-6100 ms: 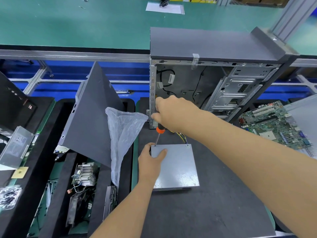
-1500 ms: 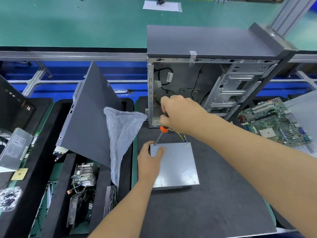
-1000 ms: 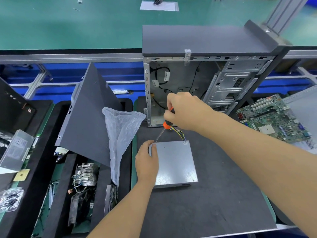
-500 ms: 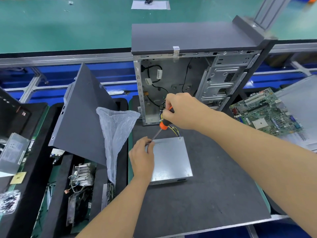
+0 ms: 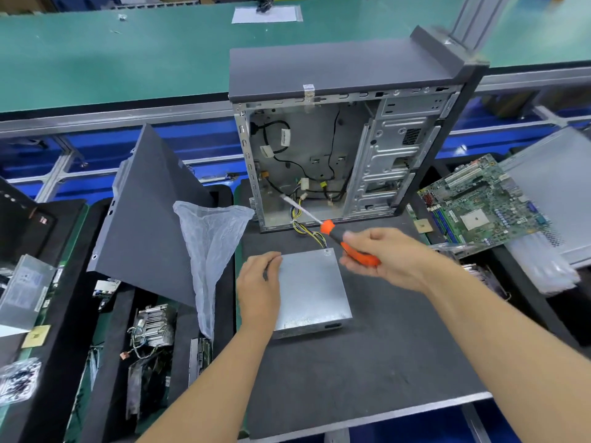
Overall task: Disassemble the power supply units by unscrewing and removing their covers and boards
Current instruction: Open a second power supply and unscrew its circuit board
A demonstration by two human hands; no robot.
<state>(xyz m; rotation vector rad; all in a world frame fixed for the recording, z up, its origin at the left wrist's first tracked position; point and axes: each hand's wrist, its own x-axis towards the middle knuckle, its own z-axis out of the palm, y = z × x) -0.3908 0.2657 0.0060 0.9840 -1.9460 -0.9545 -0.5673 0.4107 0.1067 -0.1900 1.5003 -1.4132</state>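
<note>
A grey metal power supply unit (image 5: 311, 290) lies flat on the dark work mat (image 5: 367, 372), its yellow and black wires running back into the open computer case (image 5: 319, 161). My left hand (image 5: 259, 282) rests on the unit's far left corner, fingers curled at the edge. My right hand (image 5: 383, 255) hovers over the unit's right side and grips an orange-handled screwdriver (image 5: 335, 233). The screwdriver's shaft points up and left into the case, off the unit.
A clear plastic bag (image 5: 211, 244) hangs beside a leaning grey side panel (image 5: 144, 225) on the left. Trays at the left hold heatsinks (image 5: 153, 324) and another power supply (image 5: 22, 292). A green motherboard (image 5: 479, 203) lies at the right.
My right hand lifted the screwdriver off the unit's far left corner and swung it right, the tip now raised toward the case. My left hand stayed at that corner.
</note>
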